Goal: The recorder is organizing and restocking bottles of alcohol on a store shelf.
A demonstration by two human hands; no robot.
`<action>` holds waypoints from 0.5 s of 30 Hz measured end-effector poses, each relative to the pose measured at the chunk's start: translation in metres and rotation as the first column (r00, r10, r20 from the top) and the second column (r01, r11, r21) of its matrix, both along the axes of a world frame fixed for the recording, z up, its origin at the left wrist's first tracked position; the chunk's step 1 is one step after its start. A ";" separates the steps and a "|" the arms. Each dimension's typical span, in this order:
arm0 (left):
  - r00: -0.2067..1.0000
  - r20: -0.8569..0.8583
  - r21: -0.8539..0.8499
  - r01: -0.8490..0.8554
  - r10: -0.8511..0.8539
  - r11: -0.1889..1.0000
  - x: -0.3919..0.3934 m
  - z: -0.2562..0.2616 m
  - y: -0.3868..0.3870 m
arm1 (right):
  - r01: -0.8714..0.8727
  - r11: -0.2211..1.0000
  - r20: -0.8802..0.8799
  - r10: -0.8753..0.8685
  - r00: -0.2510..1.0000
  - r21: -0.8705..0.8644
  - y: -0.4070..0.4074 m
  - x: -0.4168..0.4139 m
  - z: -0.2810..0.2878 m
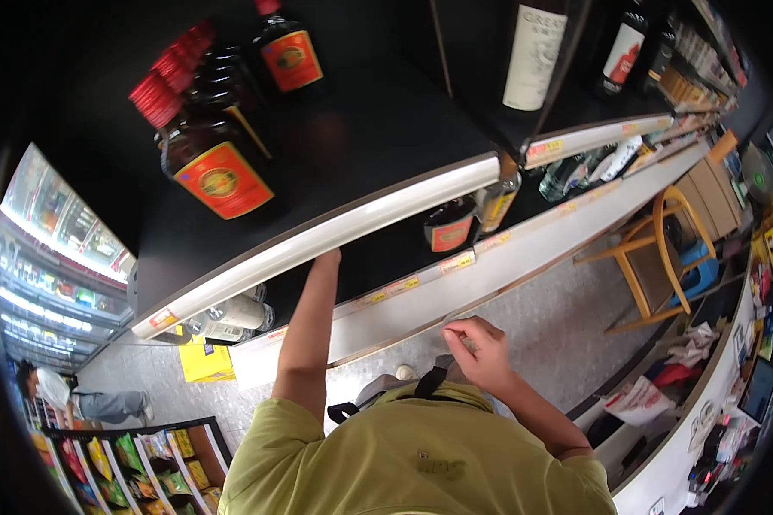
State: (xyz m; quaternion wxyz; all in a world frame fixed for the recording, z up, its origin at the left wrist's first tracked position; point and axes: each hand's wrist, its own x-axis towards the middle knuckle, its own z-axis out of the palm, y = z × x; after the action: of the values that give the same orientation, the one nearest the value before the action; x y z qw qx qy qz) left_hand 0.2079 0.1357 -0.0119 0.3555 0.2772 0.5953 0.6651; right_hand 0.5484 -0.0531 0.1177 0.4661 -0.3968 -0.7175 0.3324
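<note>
My left forearm reaches in under the white-edged upper shelf, and the hand itself is hidden behind that edge. Right of the wrist, on the lower shelf, stand a dark bottle with a red label and a bottle with a yellow label. Clear bottles with white labels are to the left of the forearm. In front of my body, my right hand is apart from the shelves, fingers curled and thumb against the forefinger. Nothing is visible in it.
Red-capped dark bottles line the upper shelf. A yellow box is on the floor at left, near a snack rack. A wooden chair and a cluttered counter are at right. Another person is at far left.
</note>
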 end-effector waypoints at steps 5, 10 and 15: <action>0.993 0.101 0.049 -0.059 0.054 0.997 0.046 0.035 -0.054 | -0.141 0.928 -0.012 0.155 0.988 0.344 0.026 -0.022 0.103; 0.975 0.135 0.182 0.153 -0.179 0.971 0.060 0.060 -0.124 | -0.158 0.864 -0.220 0.292 0.931 0.478 0.077 -0.079 0.188; 0.963 0.079 0.156 0.242 -0.256 0.958 0.071 0.076 -0.176 | -0.059 0.940 -0.319 0.173 0.932 0.336 0.195 -0.157 0.240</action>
State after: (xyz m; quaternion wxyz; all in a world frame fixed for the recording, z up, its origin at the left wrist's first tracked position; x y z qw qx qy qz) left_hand 0.2790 -0.0398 0.0643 0.4442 0.3418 0.4874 0.6695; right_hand 0.3912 0.1422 0.3577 0.6219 -0.2077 -0.6917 0.3027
